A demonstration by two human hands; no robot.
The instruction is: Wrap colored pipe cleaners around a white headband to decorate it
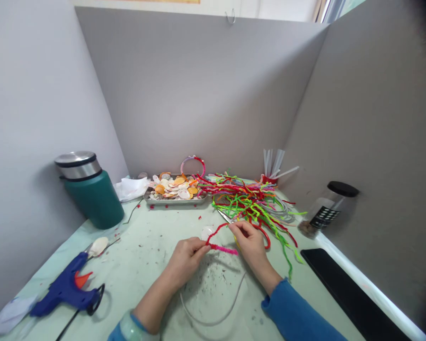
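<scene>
Near the middle of the table, my left hand [188,258] pinches a red and pink fuzzy pipe cleaner [224,249], whose pink end points right. My right hand [248,239] is closed on the far end of the thin red strand [217,232], which arches up between both hands. Below them a thin grey hoop [213,324] curves across the table; whether it joins the piece in my left hand is hidden. Scissors with red handles [266,237] lie behind my right hand, partly covered by it.
A metal tray [175,202] of shell-like discs and a pile of pipe cleaners [248,192] lie at the back. A blue glue gun [69,289] and green bottle [92,199] stand left. A black-lidded jar [326,210] and black strip [341,289] are right. Grey partitions surround the table.
</scene>
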